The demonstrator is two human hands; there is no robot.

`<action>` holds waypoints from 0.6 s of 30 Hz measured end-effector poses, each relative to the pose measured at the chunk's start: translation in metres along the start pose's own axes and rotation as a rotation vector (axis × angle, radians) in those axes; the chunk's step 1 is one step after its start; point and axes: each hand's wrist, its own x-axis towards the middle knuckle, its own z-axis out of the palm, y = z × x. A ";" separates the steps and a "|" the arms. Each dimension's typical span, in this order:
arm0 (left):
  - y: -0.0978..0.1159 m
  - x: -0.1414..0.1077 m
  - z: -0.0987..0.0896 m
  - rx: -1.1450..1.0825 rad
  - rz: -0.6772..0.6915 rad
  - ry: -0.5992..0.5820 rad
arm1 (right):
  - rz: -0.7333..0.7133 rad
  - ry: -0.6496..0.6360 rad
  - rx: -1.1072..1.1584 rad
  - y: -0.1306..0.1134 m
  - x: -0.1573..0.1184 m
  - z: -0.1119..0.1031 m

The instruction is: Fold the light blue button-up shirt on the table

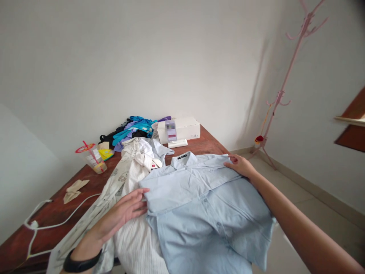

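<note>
A light blue button-up shirt [196, 205] lies spread over the table's near edge, its collar toward the wall and its lower part hanging down at the front. My left hand [134, 205] is at the shirt's left side, fingers stretched and a little apart, with the fingertips touching the cloth edge. At the upper right corner of the shirt, my right hand [241, 166] pinches the cloth between thumb and fingers. Under and beside the shirt are a striped cream garment [139, 236] and a pale printed garment [114, 190].
The brown table [211, 140] also bears a white box [186, 129], a heap of dark, blue and purple clothes [137, 127], a plastic cup with a straw [97, 161], a crumpled napkin [74, 191] and a white cable [68, 220]. A pink coat stand [293, 61] stands right.
</note>
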 end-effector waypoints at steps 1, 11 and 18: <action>0.001 0.003 0.002 -0.058 0.004 -0.012 | -0.010 -0.015 -0.002 0.000 0.000 -0.002; -0.018 0.042 0.007 -0.036 -0.014 0.182 | -0.153 -0.030 0.100 -0.008 -0.002 -0.003; 0.010 0.075 0.008 0.133 0.171 0.378 | -0.106 0.079 0.063 -0.015 0.014 -0.009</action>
